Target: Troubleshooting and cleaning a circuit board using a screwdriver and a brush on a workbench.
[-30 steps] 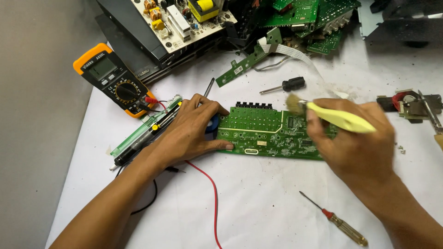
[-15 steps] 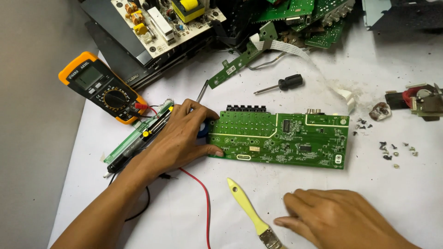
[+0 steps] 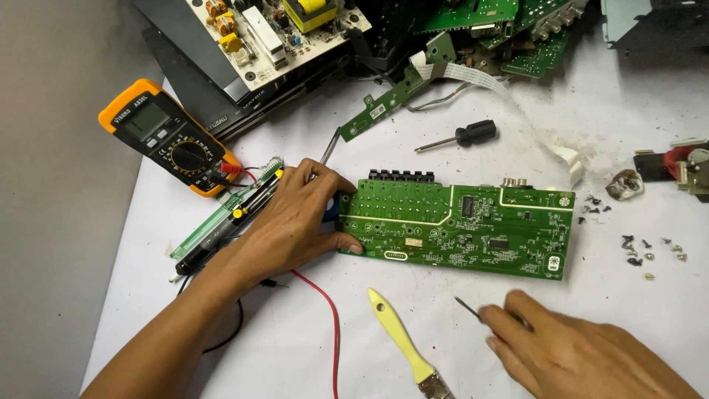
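Two hands at work. Left hand: fingers clamped on the left end of a green circuit board lying flat mid-table. Right hand: fingers closed around a thin screwdriver, below the board. Beside it, yellow-handled brush; upper left, orange multimeter.

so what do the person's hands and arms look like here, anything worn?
Both bare: the left hand and right hand show no gloves, rings, watch or wrist strap. Both forearms are uncovered as far as the frame shows; no sleeve edge, cable or marking is visible on either.
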